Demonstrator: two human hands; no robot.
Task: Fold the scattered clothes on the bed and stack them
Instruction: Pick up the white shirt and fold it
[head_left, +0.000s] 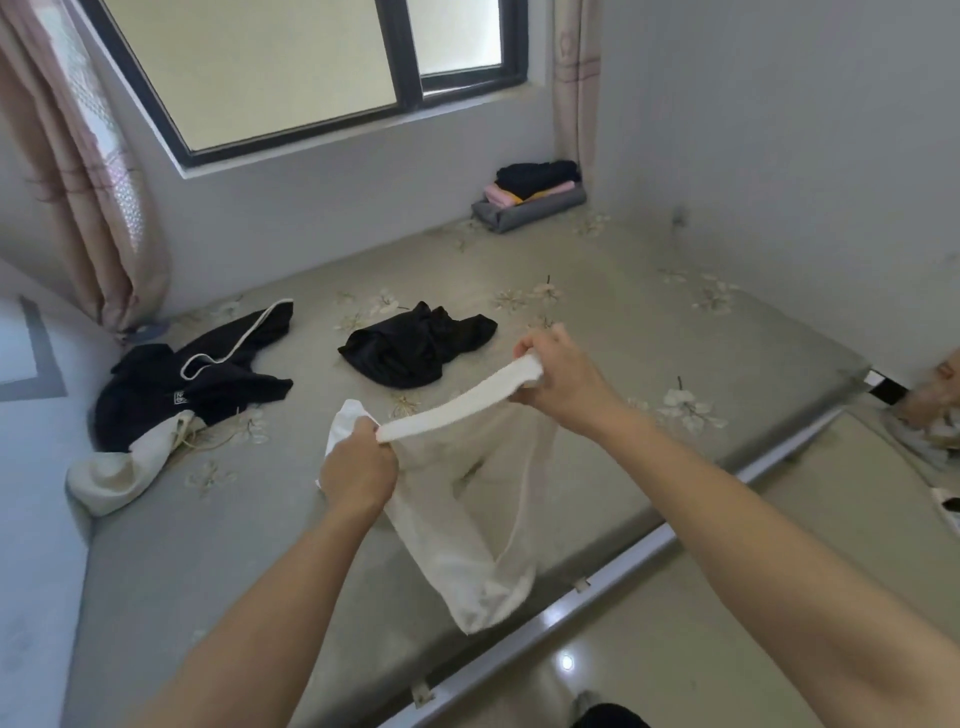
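A thin white garment (467, 530) hangs over the near part of the bed (597, 322), its waistband stretched between my hands. My left hand (357, 467) grips one end of the band and my right hand (558, 371) grips the other, higher and farther right. A crumpled black garment (415, 345) lies on the bed beyond my hands. At the left edge sprawls a black-and-cream garment with white trim (182, 384). A stack of folded clothes (530, 200), black on pink on grey, sits in the far corner by the wall.
The bed has a grey-green floral sheet and meets walls at the left, back and right. Its metal front rail (613, 577) runs diagonally, with glossy floor below. A window and pink curtains (88, 171) stand behind the bed. Some objects lie at the right edge of view.
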